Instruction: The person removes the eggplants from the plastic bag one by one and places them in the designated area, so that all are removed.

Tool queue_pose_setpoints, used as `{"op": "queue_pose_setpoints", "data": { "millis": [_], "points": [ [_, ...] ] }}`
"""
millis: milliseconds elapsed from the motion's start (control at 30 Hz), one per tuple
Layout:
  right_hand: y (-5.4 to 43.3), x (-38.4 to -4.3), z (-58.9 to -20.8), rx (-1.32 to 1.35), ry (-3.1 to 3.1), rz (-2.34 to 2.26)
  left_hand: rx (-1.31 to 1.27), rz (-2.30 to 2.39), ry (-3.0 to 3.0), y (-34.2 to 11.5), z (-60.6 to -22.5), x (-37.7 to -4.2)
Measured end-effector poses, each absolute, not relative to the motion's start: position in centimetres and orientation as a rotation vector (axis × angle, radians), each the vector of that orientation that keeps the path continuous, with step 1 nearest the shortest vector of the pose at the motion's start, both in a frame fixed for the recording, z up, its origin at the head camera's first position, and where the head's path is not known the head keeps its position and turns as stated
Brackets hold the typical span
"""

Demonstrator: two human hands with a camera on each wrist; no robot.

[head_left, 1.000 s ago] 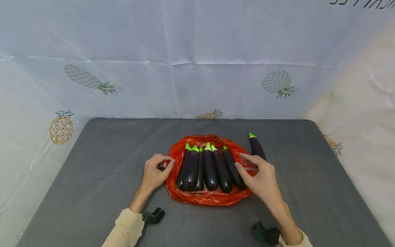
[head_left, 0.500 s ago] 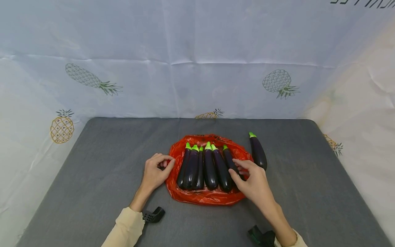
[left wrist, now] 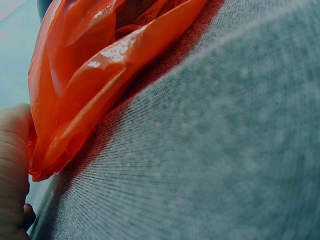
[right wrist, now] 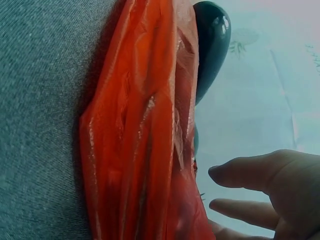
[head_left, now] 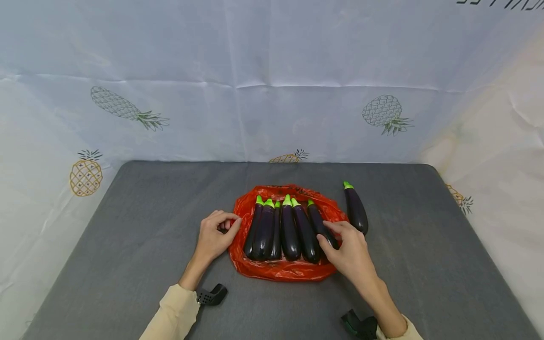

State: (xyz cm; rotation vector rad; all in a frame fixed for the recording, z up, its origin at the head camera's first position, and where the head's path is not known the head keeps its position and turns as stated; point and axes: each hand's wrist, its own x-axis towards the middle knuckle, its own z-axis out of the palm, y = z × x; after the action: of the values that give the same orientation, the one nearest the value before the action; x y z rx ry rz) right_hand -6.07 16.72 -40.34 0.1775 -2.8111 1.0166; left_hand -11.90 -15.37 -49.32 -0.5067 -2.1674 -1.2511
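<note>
Several dark purple eggplants (head_left: 289, 233) with green stem ends lie side by side on a spread red plastic bag (head_left: 282, 272). My left hand (head_left: 214, 236) pinches the bag's left edge between thumb and fingers; the left wrist view shows the gathered plastic (left wrist: 75, 120) at the thumb. My right hand (head_left: 350, 250) is over the bag's right side, at the rightmost eggplant (head_left: 316, 218) in the row. Its thumb and fingers are spread apart, and the lower end of that eggplant is partly hidden by the hand. In the right wrist view no eggplant shows between thumb and fingers.
One more eggplant (head_left: 356, 210) lies on the grey table (head_left: 140, 226) outside the bag, just beyond the right hand. A white cloth (head_left: 272, 123) printed with pineapples hangs behind the table and at its sides.
My right hand has come left and slightly down, from beside the lone eggplant to the rightmost one in the row, then shifted very little. The left hand keeps its place on the bag.
</note>
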Motion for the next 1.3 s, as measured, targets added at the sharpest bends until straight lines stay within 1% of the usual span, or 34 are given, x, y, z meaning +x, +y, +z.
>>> {"op": "queue_pose_setpoints", "data": {
  "millis": [133,367,733,933,1300],
  "points": [
    [16.9,-6.1,-40.6,0.164,-2.823,1.003,-0.494,-1.246,-2.164,-14.9,-48.5,-11.6],
    [17.5,-6.6,-41.5,0.131,-2.856,0.996,-0.496,-1.266,-2.144,-13.9,-46.0,-10.6],
    [18.0,-7.4,-41.6,0.037,-3.025,1.067,-0.455,-1.239,-2.183,-14.9,-48.9,-11.7],
    [18.0,-7.6,-41.6,0.009,-3.087,1.108,-0.45,-1.246,-2.181,-14.9,-49.1,-11.7],
    [18.1,-7.3,-42.1,0.02,-2.901,1.097,-0.487,-1.261,-2.184,-15.3,-49.1,-11.8]
  ]
}}
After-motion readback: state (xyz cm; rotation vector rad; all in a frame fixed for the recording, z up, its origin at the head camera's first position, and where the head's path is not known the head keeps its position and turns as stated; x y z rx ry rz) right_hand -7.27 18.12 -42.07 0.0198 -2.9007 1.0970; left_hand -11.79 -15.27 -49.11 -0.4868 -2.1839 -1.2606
